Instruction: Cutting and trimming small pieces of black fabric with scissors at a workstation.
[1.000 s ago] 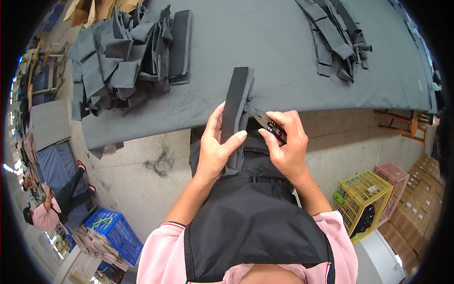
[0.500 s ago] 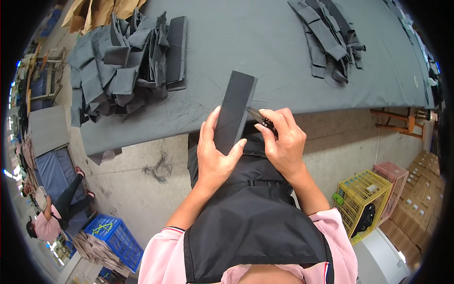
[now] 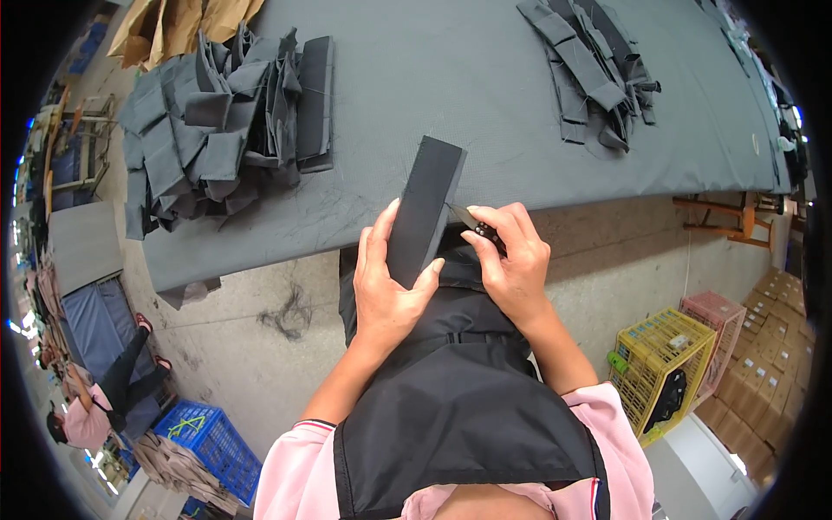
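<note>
My left hand (image 3: 387, 282) grips a flat, dark grey fabric strip (image 3: 425, 204) by its lower end, thumb on the right edge and fingers along the left. The strip tilts slightly right, its far end above the table's near edge. In my right hand (image 3: 513, 257) is a small pair of thread snips (image 3: 478, 227), pinched between thumb and fingers. Their pointed metal blades reach the strip's right edge; whether they touch it or a thread there I cannot tell.
A large heap of grey fabric pieces (image 3: 186, 130) lies on the grey-covered table (image 3: 416, 87) at left, a smaller pile (image 3: 589, 65) at far right. Brown paper (image 3: 173, 30) is behind the heap. Below right stand yellow (image 3: 659, 364) and pink crates; a blue crate (image 3: 208, 442) and a person (image 3: 87, 420) are at left.
Both hands, with the strip and the snips, appear slightly further left in the picture; the whole view has shifted a little too. The snips stay at the strip's right edge.
</note>
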